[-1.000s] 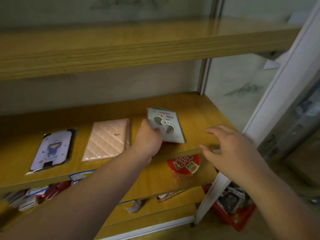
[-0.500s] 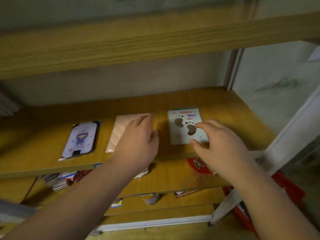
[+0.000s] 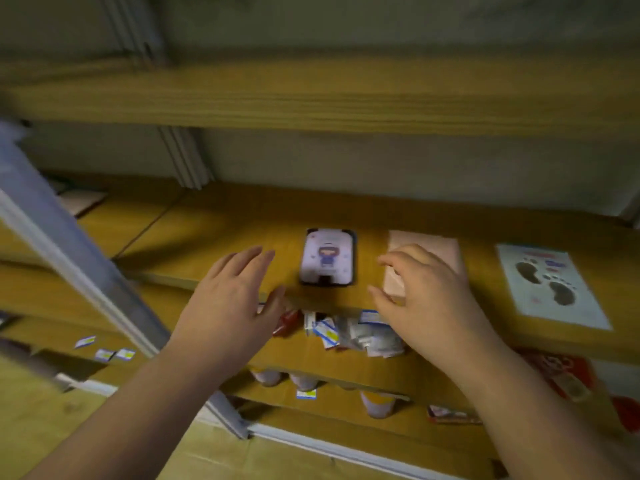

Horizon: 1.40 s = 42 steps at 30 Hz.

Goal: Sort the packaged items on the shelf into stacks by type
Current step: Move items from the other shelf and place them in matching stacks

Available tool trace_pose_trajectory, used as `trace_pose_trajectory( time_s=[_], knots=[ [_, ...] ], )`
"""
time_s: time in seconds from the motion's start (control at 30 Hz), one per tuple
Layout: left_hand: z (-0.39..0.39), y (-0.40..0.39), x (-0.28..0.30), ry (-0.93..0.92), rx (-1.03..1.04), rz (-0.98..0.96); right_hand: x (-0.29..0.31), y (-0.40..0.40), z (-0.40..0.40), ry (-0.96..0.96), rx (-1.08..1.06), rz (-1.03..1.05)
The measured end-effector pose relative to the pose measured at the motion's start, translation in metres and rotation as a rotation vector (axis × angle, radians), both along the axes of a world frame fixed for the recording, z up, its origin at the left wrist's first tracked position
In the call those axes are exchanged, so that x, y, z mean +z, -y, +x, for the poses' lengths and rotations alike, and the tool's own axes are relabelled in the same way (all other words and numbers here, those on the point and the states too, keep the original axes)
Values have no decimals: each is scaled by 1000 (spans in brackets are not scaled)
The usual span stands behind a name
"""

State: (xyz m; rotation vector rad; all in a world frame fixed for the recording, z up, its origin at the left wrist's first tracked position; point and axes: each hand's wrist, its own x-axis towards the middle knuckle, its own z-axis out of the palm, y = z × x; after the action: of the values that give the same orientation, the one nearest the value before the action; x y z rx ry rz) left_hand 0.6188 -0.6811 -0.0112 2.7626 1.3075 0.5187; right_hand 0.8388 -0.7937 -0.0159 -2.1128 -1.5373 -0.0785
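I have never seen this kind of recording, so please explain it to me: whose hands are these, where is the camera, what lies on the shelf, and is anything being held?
There is no machine here. A person wears one camera on the head; it looks forward and down, so both arms enter from the bottom. The picture is blurred by motion.

The left hand and the right hand are open, fingers spread, in front of a wooden shelf. Neither holds anything.

Three flat packages lie side by side on it: a dark-edged pack with a cartoon figure between the hands, a pink pack partly hidden by the right hand, and a white card with two footprints on the right. Small packets crowd the shelf below.
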Motion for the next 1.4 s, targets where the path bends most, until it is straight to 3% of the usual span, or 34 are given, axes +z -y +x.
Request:
trace_pose_trajectory(
  time_s=[0.63, 1.07, 1.4],
  knots=[
    [-393, -118, -1, 179, 308, 32, 10, -198, -381, 6, 416, 4],
    [-463, -246, -9, 145, 385, -7, 4, -364, -484, -17, 434, 73],
    [-510, -367, -8, 145, 433, 13, 5, -477, -525, -50, 465, 7]
  ],
)
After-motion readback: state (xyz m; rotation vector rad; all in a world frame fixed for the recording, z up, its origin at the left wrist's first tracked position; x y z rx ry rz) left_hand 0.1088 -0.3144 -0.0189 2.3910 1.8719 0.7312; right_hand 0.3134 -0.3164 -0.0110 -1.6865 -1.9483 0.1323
